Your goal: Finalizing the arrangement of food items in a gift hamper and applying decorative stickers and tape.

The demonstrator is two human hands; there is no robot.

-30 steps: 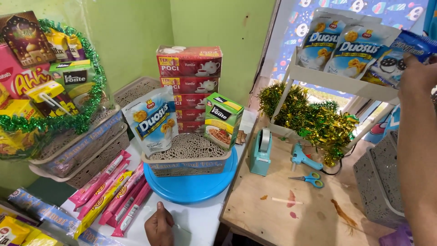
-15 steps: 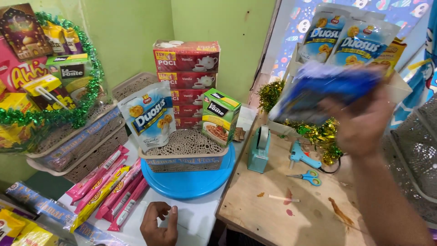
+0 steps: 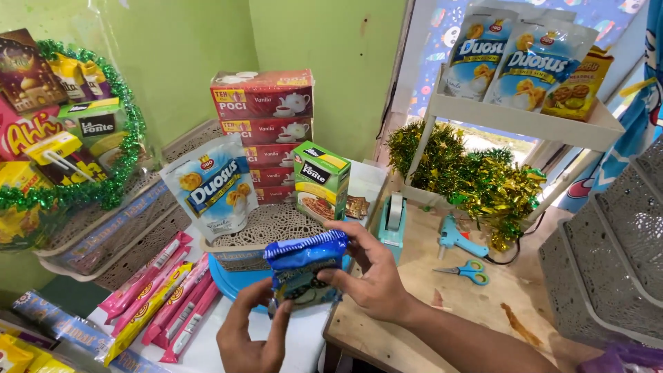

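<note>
1. Blue snack pack point(image 3: 304, 271) sits low in the middle of the view, held up in the air between both hands above the near edge of the white table point(image 3: 207, 349), just in front of the round blue tray point(image 3: 238, 283).
2. It looks like a light foil-film packet: soft and crinkly in the skin, probably with brittle biscuits inside, so a hard squeeze could crush what it carries. The glossy film looks slippery.
3. Best places to hold it, by my judgement, are the crimped end seams and the long side edges, where the film is doubled and stiffer, rather than the flat printed face.
4. Right hand point(image 3: 369, 276) comes in from about 4 o'clock of the pack, forearm lying across the wooden table point(image 3: 414, 338). Its fingers wrap over the top right edge and the thumb presses on the front face, so it is closed in a grasp on the pack.
5. Left hand point(image 3: 252, 331) rises from about 7 o'clock, palm turned towards the person, fingers curled up against the lower left corner of the pack; it grips that corner from below.
6. At about 11 o'clock of the pack stands a woven basket point(image 3: 276, 231) on the tray, with a white-and-blue pouch point(image 3: 214, 190) and a green box point(image 3: 320, 179) upright in it.
7. At 3 o'clock, well apart, lie scissors point(image 3: 466, 271).
</note>
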